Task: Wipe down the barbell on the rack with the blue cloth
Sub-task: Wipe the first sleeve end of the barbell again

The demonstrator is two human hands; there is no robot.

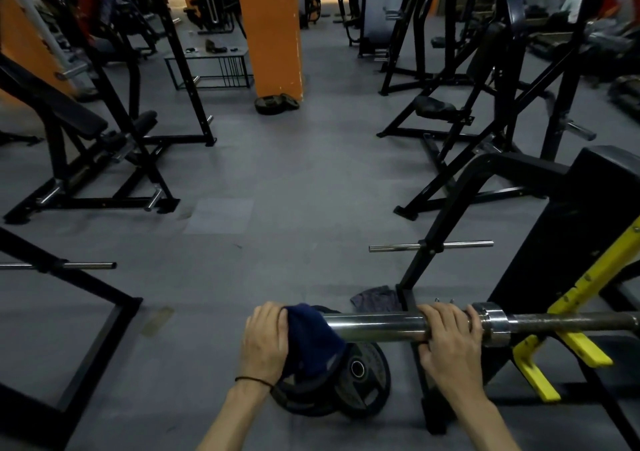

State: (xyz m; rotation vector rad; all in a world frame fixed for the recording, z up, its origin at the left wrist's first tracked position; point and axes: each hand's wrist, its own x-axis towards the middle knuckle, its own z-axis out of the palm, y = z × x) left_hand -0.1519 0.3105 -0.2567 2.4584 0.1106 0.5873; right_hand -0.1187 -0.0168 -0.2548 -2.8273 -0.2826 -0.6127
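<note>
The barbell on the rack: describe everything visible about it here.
The long steel barbell lies roughly level across the lower right of the head view. Its thick sleeve is bright, shiny chrome, ending in a wide collar; beyond that the thinner shaft looks dull and darker, resting on the yellow metal rack hooks. The right hand grips the sleeve beside the collar. The left hand holds the dark blue cloth over the sleeve's free end. No plates are loaded.

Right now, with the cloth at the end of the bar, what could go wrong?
The blue cloth covers only the very tip of the barbell under the left hand, so it could slide off the end. Weight plates lie on the floor right below, a likely trip hazard. The right hand grips beside the collar; a shifting bar might pinch its fingers.
</note>
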